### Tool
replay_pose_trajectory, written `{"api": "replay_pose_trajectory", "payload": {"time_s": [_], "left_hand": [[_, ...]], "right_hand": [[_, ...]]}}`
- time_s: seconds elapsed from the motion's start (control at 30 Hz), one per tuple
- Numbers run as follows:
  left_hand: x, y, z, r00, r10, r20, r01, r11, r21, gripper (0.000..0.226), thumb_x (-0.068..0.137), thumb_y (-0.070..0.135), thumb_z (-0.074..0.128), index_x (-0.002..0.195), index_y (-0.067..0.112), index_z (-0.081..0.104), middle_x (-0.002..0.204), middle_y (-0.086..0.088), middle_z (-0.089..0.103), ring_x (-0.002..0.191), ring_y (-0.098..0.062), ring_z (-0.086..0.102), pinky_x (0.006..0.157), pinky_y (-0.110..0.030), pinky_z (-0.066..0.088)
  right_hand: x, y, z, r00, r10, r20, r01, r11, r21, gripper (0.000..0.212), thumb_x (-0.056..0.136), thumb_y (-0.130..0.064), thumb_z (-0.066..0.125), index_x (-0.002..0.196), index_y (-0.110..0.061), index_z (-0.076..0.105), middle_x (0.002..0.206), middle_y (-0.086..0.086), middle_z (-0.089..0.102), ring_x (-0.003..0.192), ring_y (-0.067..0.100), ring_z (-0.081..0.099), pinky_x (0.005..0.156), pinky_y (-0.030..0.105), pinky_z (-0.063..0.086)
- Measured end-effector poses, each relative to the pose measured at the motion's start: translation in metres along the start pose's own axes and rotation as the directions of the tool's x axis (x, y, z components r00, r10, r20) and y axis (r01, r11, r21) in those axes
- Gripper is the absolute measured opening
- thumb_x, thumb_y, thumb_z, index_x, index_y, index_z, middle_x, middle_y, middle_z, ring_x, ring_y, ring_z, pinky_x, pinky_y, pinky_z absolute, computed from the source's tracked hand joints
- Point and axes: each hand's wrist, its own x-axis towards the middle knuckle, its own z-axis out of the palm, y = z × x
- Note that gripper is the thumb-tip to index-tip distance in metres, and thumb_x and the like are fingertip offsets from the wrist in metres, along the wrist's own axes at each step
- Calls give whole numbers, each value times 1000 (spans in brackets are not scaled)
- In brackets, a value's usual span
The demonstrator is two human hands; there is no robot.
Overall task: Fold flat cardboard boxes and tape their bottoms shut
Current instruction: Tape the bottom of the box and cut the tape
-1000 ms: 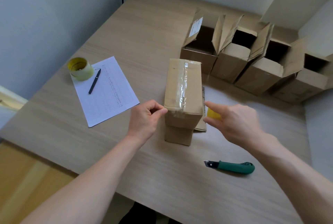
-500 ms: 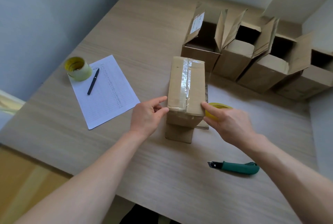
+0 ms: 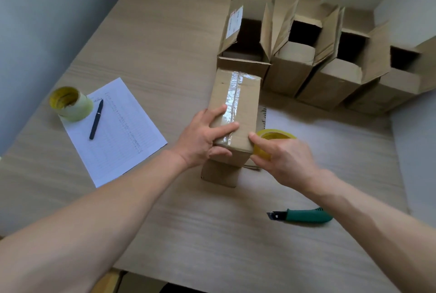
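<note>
A brown cardboard box (image 3: 245, 101) stands upside down at the table's middle, a strip of clear tape running along its upward-facing bottom. My left hand (image 3: 205, 138) lies on the box's near left corner, fingers stretched flat over the tape and thumb against the side. My right hand (image 3: 283, 158) holds a yellow-cored roll of clear tape (image 3: 271, 139) at the box's near right corner, with its forefinger tip touching the box edge.
Several open-topped folded boxes (image 3: 304, 63) line the table's far right. A green utility knife (image 3: 304, 216) lies near my right forearm. At the left a second tape roll (image 3: 70, 104) and a black pen (image 3: 96, 119) sit on a printed sheet (image 3: 122, 137).
My left hand moved from the box's side up onto its taped top. My right hand brought the tape roll in against the box's near right corner.
</note>
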Motion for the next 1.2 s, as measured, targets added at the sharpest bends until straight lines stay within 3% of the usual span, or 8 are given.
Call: {"api": "replay_pose_trajectory", "payload": {"time_s": [0.3, 0.57, 0.7, 0.8, 0.9, 1.03, 1.13, 1.2], "left_hand": [[7, -14, -15, 986, -66, 150, 83, 990, -110, 85, 63, 0, 81, 133, 41, 55, 151, 1, 27, 133, -32, 31, 116, -38, 25], [-10, -16, -28, 964, -85, 254, 206, 839, -504, 40, 72, 13, 84, 109, 24, 73, 133, 8, 38, 127, -3, 38, 91, -14, 46], [-12, 3, -11, 979, -197, -54, 165, 919, -358, 15, 88, 20, 72, 101, 15, 77, 135, -5, 45, 120, -25, 46, 103, -34, 40], [-12, 35, 11, 932, -313, -181, 309, 950, -48, 58, 86, 70, 42, 98, 19, 67, 135, -2, 50, 116, -31, 48, 93, -42, 44], [-7, 59, 28, 904, -363, -225, 410, 886, 215, 77, 80, 82, 28, 108, 15, 53, 137, -3, 43, 109, -33, 44, 79, -44, 46], [-2, 35, 23, 908, -349, -232, 349, 936, -40, 34, 88, 45, 59, 105, 16, 57, 130, -3, 44, 109, -29, 47, 84, -39, 45], [-8, 7, 1, 787, -575, -223, 449, 782, -432, 29, 90, 28, 65, 118, 18, 64, 132, -4, 43, 110, -25, 55, 96, -37, 46], [-6, 11, -7, 862, -339, -377, 306, 941, -144, 40, 90, 37, 65, 125, 18, 63, 140, -9, 44, 121, -32, 48, 102, -40, 41]], "right_hand": [[0, -6, -7, 990, 105, 93, -112, 990, 80, 51, 77, -35, 81, 125, -24, 67, 82, 9, 75, 65, 35, 67, 49, 39, 53], [-8, -10, -18, 966, 106, 235, -140, 981, 133, 53, 85, -46, 69, 135, -33, 58, 109, 5, 74, 95, 33, 68, 74, 44, 54], [-6, -8, -14, 952, 137, 273, -182, 973, 144, 54, 87, -48, 66, 138, -37, 53, 118, 5, 71, 103, 32, 66, 82, 42, 52], [-12, -11, -9, 960, 150, 235, -187, 972, 144, 53, 86, -48, 68, 136, -37, 55, 108, 8, 74, 95, 35, 67, 76, 43, 54], [-15, -12, -6, 973, 156, 172, -181, 973, 144, 50, 83, -45, 71, 131, -37, 60, 97, 8, 75, 84, 36, 68, 67, 43, 55], [-14, -10, -3, 967, 180, 181, -206, 969, 134, 54, 83, -50, 69, 135, -39, 57, 102, 7, 75, 89, 33, 67, 73, 39, 54], [-13, -11, -2, 958, 197, 208, -233, 958, 164, 55, 83, -51, 68, 136, -41, 54, 109, 4, 73, 96, 32, 66, 78, 39, 53], [-13, -11, -3, 958, 194, 213, -231, 958, 169, 55, 84, -52, 67, 136, -40, 55, 109, 3, 73, 95, 31, 66, 77, 39, 54]]}}
